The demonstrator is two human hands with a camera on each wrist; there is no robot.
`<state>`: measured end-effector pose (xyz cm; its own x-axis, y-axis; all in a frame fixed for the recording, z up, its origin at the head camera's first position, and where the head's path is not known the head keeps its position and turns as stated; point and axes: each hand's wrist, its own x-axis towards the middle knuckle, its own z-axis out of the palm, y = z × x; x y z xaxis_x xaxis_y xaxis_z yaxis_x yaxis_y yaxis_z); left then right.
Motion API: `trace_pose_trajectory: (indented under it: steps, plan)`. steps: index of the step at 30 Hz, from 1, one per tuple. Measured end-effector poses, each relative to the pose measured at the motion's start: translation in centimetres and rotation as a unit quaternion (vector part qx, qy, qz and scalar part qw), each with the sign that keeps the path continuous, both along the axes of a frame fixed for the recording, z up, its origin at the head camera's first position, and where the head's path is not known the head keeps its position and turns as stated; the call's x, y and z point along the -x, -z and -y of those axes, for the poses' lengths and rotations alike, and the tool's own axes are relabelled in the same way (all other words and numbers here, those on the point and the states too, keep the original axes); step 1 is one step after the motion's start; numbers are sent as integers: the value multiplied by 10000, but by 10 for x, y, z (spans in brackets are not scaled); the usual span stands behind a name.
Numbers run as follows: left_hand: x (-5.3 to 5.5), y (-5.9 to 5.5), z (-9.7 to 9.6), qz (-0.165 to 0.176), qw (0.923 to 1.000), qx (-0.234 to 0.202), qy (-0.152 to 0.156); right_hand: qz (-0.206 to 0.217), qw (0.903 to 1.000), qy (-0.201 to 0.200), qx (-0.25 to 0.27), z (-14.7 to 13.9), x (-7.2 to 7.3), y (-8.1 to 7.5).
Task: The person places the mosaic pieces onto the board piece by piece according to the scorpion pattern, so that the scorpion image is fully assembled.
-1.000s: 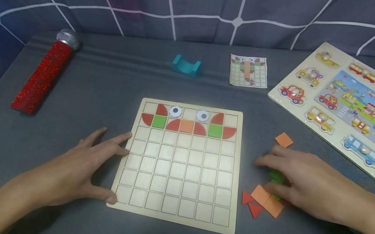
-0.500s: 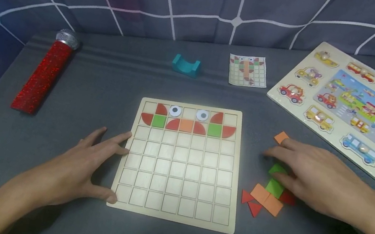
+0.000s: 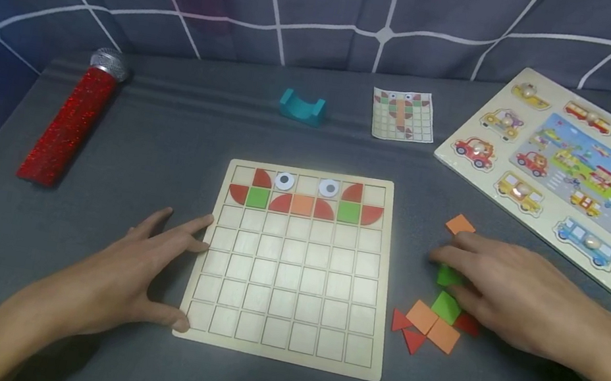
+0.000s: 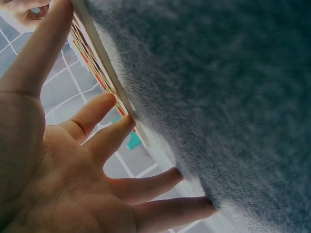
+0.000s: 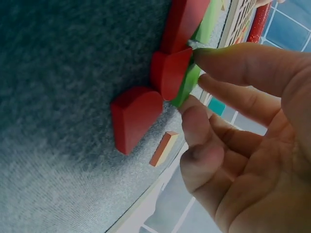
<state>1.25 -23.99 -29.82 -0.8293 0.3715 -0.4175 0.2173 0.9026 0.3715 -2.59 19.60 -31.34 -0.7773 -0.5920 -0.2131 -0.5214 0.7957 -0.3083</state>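
My right hand [image 3: 510,296] has a green tile [image 3: 448,277] pinched between thumb and finger, among loose pieces [image 3: 443,337] right of the grid board [image 3: 290,275]. Left hand [image 3: 118,277] relaxed, fingers spread, thumb and fingertips touching the board's left edge.

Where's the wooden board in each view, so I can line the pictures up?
Head: board just below centre.
Left wrist: board edge-on, slanting down from top left.
Right wrist: board partly visible, near the top, right of centre.
Shared landmark: teal block, in all three.
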Motion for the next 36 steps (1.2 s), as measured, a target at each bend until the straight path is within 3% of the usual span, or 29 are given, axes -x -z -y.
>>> trace_pose_trajectory:
  steps: [9, 18, 26, 36]
  plan:
    - [-1, -1, 0, -19, 10000, 49, 3, -83, 9999, -20, -129, -1, 0, 1]
    - [-1, -1, 0, -21, 10000, 37, 12, -535, 9971, -110, 523, 11, 1, -8]
    - [-1, 0, 1, -102, 9999, 15, 54, -574, 9897, -388, 1254, 57, 9, -19]
    - [-2, 1, 2, -140, 9998, 82, 121, -265, 9851, -833, 1479, 132, 30, -22]
